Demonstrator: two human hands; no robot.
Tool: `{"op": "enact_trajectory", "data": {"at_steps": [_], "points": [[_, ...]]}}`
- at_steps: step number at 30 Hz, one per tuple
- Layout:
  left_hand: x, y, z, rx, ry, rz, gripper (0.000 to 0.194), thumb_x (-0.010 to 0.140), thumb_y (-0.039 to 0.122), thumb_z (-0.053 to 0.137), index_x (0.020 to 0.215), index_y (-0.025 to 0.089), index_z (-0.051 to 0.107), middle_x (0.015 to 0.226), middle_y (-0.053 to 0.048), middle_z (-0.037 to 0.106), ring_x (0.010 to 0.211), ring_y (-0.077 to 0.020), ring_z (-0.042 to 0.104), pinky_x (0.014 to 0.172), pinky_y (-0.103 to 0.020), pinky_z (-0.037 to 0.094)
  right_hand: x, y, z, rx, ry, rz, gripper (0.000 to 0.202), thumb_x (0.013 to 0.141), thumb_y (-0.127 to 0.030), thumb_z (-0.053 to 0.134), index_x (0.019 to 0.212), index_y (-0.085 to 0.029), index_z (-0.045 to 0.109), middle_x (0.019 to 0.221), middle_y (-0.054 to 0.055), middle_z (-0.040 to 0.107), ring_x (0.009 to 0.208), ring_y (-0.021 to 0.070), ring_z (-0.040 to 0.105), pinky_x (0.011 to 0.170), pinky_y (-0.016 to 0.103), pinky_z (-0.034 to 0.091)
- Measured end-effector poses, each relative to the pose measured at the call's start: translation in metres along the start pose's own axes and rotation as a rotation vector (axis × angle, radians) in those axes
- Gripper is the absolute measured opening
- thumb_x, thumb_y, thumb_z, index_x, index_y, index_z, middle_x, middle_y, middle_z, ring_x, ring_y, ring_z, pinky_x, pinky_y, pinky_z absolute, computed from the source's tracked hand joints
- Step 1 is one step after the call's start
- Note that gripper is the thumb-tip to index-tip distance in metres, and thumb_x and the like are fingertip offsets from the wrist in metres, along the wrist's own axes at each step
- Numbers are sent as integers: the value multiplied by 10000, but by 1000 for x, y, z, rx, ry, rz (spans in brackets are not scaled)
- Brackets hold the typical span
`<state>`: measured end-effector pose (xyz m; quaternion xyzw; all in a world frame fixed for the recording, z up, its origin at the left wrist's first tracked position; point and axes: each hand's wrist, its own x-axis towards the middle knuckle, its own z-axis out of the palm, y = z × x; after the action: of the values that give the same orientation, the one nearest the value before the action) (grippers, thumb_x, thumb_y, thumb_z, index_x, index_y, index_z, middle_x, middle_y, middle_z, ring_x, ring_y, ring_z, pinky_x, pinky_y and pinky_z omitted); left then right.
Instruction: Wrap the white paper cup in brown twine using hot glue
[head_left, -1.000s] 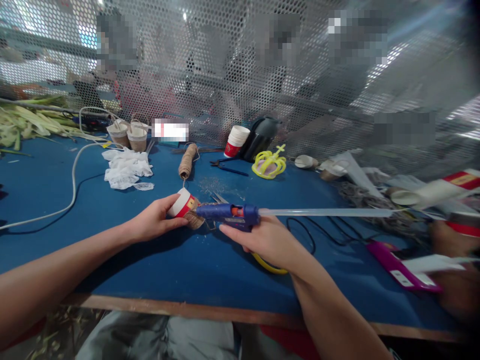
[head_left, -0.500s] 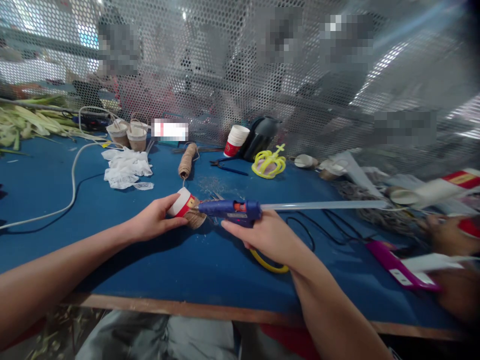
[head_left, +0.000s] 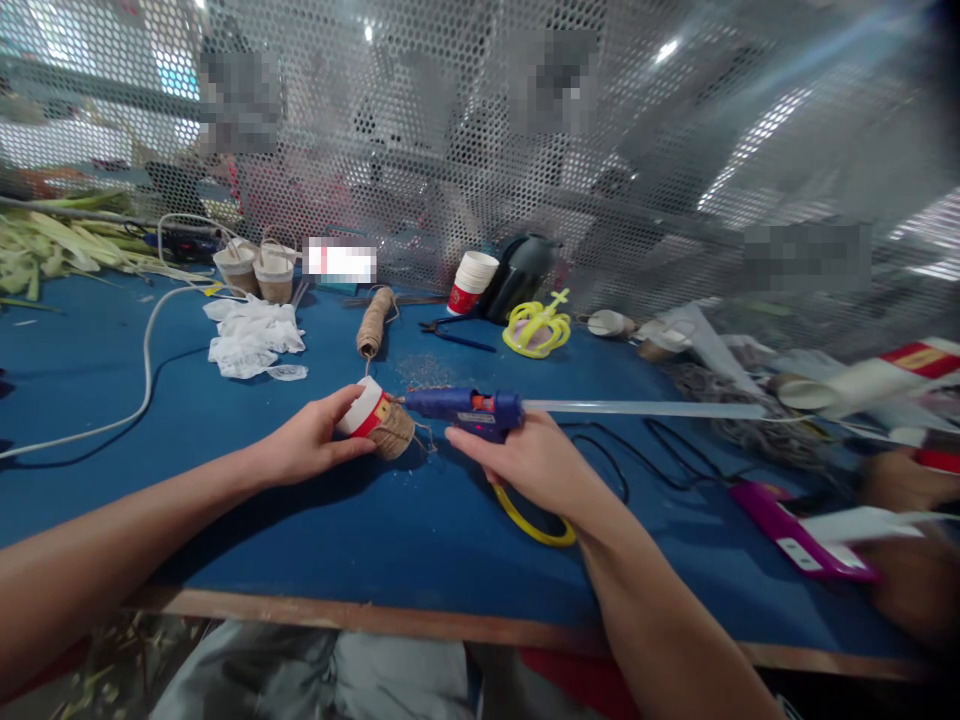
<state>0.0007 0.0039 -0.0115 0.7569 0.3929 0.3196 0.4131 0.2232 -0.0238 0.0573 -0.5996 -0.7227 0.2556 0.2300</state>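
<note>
My left hand (head_left: pixel 319 437) grips a paper cup (head_left: pixel 367 412) by its white rim end, tilted on its side. Brown twine (head_left: pixel 394 433) is wound around the cup's base, and its red printed band still shows. In my right hand (head_left: pixel 536 460) is a blue glue gun (head_left: pixel 469 408) with a long clear glue stick (head_left: pixel 637 408) out of its back. Its nozzle points left, close by the cup's twine edge; whether it touches I cannot tell. From the cup a strand leads back to a twine spool (head_left: pixel 375 322). Yellow scissor handles (head_left: pixel 536 525) lie partly under my right hand.
Behind stand stacked paper cups (head_left: pixel 474 282), pliers (head_left: pixel 461 337), a yellow crown (head_left: pixel 537 328) and a dark rounded object (head_left: pixel 521 275). White gloves (head_left: pixel 255 335) and twine-wrapped cups (head_left: pixel 274 275) are at left. A purple power strip (head_left: pixel 802 535) and another person's hand (head_left: pixel 911 480) are at right.
The glue gun's nozzle has risen slightly, from over the twine to the upper edge of the wrapped part. The cup has shifted a little, and more of its twine shows.
</note>
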Motion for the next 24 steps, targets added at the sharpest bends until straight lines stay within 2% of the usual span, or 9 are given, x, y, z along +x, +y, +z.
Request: {"op": "enact_trajectory", "data": {"at_steps": [10, 18, 24], "points": [[0, 0, 0, -5, -14, 8, 502, 746, 341, 573, 1165, 104, 426, 1057, -107, 605, 905, -215, 581, 808, -324, 460, -5, -1, -3, -34, -57, -48, 363, 728, -339, 564, 420, -191, 442, 323, -54, 440, 328, 82, 440, 418, 213, 384], [1, -1, 1, 3, -5, 4, 537, 741, 336, 576, 1192, 101, 405, 1086, -114, 599, 930, -222, 581, 824, -332, 457, -2, 1, -1, -31, -14, -25, 345, 718, -330, 576, 429, -191, 449, 334, -47, 451, 352, 98, 470, 435, 223, 401], [0, 0, 0, 23, -5, 10, 527, 739, 341, 578, 1186, 113, 416, 1077, -104, 606, 915, -219, 585, 816, -330, 463, -5, 1, -3, -25, -64, -60, 362, 729, -340, 568, 424, -187, 449, 325, -58, 437, 326, 78, 434, 419, 212, 384]]}}
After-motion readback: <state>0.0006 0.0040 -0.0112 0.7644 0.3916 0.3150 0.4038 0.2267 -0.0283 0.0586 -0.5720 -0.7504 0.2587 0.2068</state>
